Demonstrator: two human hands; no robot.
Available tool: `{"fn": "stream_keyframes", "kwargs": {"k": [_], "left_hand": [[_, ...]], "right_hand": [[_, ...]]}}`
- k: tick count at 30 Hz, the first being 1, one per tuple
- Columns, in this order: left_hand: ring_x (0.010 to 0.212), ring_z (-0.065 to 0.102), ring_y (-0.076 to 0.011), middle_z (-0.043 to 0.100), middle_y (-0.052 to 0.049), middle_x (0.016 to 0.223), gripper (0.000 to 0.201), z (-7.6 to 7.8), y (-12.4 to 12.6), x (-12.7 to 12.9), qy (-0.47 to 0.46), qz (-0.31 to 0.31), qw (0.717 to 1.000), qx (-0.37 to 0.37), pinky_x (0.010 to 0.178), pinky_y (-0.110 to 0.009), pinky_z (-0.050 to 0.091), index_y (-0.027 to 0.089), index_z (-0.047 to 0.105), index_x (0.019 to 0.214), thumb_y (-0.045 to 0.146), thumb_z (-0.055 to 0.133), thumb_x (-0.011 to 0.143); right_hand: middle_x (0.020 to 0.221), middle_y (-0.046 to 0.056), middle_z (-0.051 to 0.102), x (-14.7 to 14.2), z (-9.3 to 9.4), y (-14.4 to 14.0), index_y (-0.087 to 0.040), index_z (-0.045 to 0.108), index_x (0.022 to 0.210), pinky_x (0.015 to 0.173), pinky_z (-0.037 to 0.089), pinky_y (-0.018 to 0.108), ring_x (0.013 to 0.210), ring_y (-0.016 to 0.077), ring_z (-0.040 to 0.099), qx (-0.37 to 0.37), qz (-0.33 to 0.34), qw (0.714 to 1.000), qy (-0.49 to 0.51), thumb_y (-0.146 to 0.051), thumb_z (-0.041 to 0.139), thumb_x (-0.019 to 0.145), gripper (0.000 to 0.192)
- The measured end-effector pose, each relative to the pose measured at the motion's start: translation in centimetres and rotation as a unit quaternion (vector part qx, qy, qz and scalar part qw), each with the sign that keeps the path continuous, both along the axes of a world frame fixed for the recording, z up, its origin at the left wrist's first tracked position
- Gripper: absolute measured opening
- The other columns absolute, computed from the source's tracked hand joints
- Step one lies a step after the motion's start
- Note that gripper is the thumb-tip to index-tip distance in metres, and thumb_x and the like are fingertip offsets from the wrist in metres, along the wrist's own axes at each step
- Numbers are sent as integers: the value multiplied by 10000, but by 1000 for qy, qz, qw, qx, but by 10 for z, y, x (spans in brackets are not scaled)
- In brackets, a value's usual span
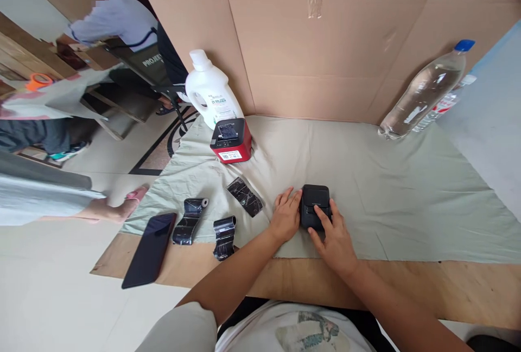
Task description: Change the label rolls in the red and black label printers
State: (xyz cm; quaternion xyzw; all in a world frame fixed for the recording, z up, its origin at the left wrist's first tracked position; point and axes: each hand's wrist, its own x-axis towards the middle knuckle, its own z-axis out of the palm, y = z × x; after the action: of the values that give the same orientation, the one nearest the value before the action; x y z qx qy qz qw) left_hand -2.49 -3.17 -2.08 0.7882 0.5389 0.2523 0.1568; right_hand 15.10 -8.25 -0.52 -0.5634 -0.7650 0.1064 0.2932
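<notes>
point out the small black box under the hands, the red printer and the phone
small black box (pixel 314 200): head view, on its top face above the fingers.
red printer (pixel 233 154): head view, on its red front with the white label.
phone (pixel 150 249): head view, middle of its dark screen.

Right of the small black device (pixel 315 205), bare grey cloth (pixel 407 200) runs open toward the water bottle (pixel 423 91). Leftward, black rolls (pixel 223 237), a phone (pixel 150 249) and the red printer (pixel 231 140) crowd the way; cardboard wall (pixel 325 48) closes the back.
</notes>
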Motion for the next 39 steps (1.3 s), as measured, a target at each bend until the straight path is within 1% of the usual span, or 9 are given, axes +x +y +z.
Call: {"fn": "stream_keyframes", "kwargs": {"k": [5, 9, 15, 18, 22, 25, 28, 34, 39], "left_hand": [[1378, 369, -292, 548, -128, 1379, 582, 3, -1, -1, -34, 12, 999, -12, 1104, -515, 279, 170, 438, 1410, 80, 392, 837], [1166, 537, -255, 607, -116, 1264, 457, 12, 5, -3, -149, 79, 985, -28, 1061, -458, 367, 186, 549, 1289, 131, 441, 848], [540, 509, -99, 640, -75, 1211, 629, 17, 31, 2, -382, 78, 882, -263, 647, -306, 499, 243, 449, 1416, 187, 560, 799], [450, 451, -78, 703, -33, 923, 704, 16, 39, 4, -410, 52, 839, -355, 535, -254, 435, 226, 370, 1474, 164, 537, 793], [425, 434, -67, 582, 41, 588, 690, 22, 44, -1, -423, 18, 808, -409, 483, -192, 364, 199, 362, 1481, 161, 533, 813], [436, 439, -23, 689, -45, 968, 707, 31, 46, -5, -416, 8, 798, -436, 438, -174, 329, 241, 403, 1457, 130, 575, 780], [448, 427, 14, 505, -90, 1410, 714, 37, 49, -4, -410, 27, 799, -439, 406, -173, 315, 276, 460, 1416, 72, 569, 741], [446, 428, 18, 367, -85, 1531, 798, 36, 49, 1, -416, 46, 800, -430, 365, -161, 298, 293, 434, 1427, 37, 542, 678], [492, 463, 2, 388, -112, 1517, 716, 31, 42, -1, -430, 51, 811, -393, 406, -158, 343, 260, 463, 1398, 123, 590, 707]], "right_hand": [[1511, 138, 312, 3, 2, 7, -257, 498, 1346, 1045, 427, 575, 1323, 342, 411, -13, -11, 1000, 23, -430, 490, 920, 459], [1400, 190, 439, 8, 0, 31, -179, 472, 1328, 1072, 389, 579, 1338, 326, 396, -30, -63, 992, 101, -508, 439, 927, 520], [1474, 190, 376, 2, -22, 55, -166, 298, 1445, 1108, 345, 573, 1393, 306, 335, -27, -56, 984, 168, -489, 405, 932, 615], [1482, 185, 370, 0, -32, 55, -166, 246, 1471, 1131, 316, 571, 1386, 295, 350, -15, -43, 984, 174, -438, 370, 943, 607], [1470, 179, 384, 0, -38, 54, -169, 207, 1490, 1117, 335, 578, 1362, 300, 379, -12, -40, 983, 177, -414, 379, 939, 626], [1457, 176, 396, -1, -38, 55, -177, 202, 1493, 1094, 358, 591, 1340, 309, 398, 2, -45, 983, 177, -405, 395, 932, 636], [1444, 181, 407, -2, -38, 55, -174, 214, 1489, 1084, 367, 596, 1324, 315, 410, 15, -45, 983, 175, -388, 408, 923, 635], [1431, 178, 414, -2, -37, 54, -173, 248, 1471, 1088, 363, 593, 1320, 317, 412, 8, -46, 975, 218, -386, 473, 887, 662], [1367, 168, 470, 1, -37, 54, -190, 340, 1406, 1054, 414, 546, 1231, 282, 500, -24, -51, 950, 306, -384, 524, 865, 604]]}}
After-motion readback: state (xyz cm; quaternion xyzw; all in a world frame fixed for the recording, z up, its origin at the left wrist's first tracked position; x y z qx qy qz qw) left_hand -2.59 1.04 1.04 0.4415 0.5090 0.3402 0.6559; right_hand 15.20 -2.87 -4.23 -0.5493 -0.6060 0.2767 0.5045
